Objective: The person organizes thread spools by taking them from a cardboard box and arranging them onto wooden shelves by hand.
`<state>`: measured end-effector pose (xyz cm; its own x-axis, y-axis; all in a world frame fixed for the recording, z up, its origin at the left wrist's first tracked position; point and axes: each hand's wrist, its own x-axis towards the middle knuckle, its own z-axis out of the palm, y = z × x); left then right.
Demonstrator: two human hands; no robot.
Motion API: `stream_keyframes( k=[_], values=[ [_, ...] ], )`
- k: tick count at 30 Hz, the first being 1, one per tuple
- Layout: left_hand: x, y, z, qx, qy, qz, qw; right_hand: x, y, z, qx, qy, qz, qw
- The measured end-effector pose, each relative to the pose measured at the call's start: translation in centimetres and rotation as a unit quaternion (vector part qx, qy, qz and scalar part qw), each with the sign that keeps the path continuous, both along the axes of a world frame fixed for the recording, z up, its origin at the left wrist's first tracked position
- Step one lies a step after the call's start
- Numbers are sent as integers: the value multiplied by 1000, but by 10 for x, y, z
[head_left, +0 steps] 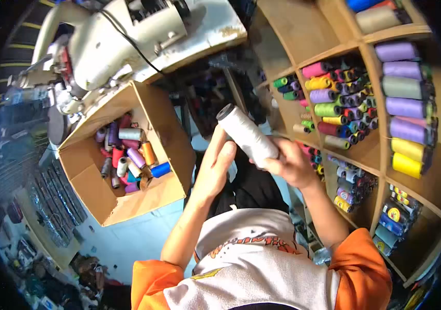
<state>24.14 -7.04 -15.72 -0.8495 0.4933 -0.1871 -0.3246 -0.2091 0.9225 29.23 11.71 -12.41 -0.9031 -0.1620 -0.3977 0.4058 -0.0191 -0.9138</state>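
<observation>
A large white thread spool (246, 135) with a dark end is tilted in front of me, its upper end pointing left. My right hand (293, 163) is closed around the spool's lower right end, thumb and fingers on the thread. My left hand (217, 164) is beside the spool's left part, with its fingers reaching up to the dark end and partly hidden behind it. The left thumb stands apart from the thread, so that hand does not grip it.
An open cardboard box (176, 155) with many coloured thread spools (135, 157) stands at left. Above it is a cream sewing machine (104, 49) on a worktable (225, 26). At right, a wooden shelf (383, 129) holds rows of spools, including purple ones (404, 107).
</observation>
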Motion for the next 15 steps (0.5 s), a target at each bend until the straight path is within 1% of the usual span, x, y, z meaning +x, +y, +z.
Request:
stream_keyframes(
  k=[1,2,3,4,5,6,7,8,9,11,12,13,14,15],
  values=[
    [-8,-9,13,-35,58,-33,997,-6,5,20,-25,35,14,999],
    [-16,-14,26,-44,88,-37,994,-12,7,42,-59,2,-6,998],
    [-24,-18,40,-125,198,-15,972,-14,7,60,-94,-31,-26,995],
    [-30,-19,58,-172,243,-2,955,-14,9,68,-157,-30,-58,985],
    [-35,-19,73,-220,285,12,933,-16,14,74,-198,-16,-31,980],
    [-37,-17,81,-206,317,62,923,-18,7,91,-202,-15,-52,978],
    [-36,-19,90,-196,295,74,932,-20,1,108,-205,-14,-72,976],
    [-36,-21,101,-191,299,79,932,-20,1,112,-289,-1,-57,955],
    [-35,-22,111,-187,301,83,932,-21,2,117,-330,3,-41,943],
    [-33,-23,130,-158,387,146,897,-17,-5,134,-367,-6,-58,928],
    [-33,-22,137,-143,430,176,874,-15,-6,139,-397,-7,-40,917],
    [-37,-20,141,-73,447,152,878,-13,-5,143,-425,-8,-22,905],
    [-36,-19,143,2,361,87,928,-13,-4,147,-452,-9,0,892],
    [-35,-15,141,76,269,19,960,-13,-5,152,-489,-22,7,872]
  ],
)
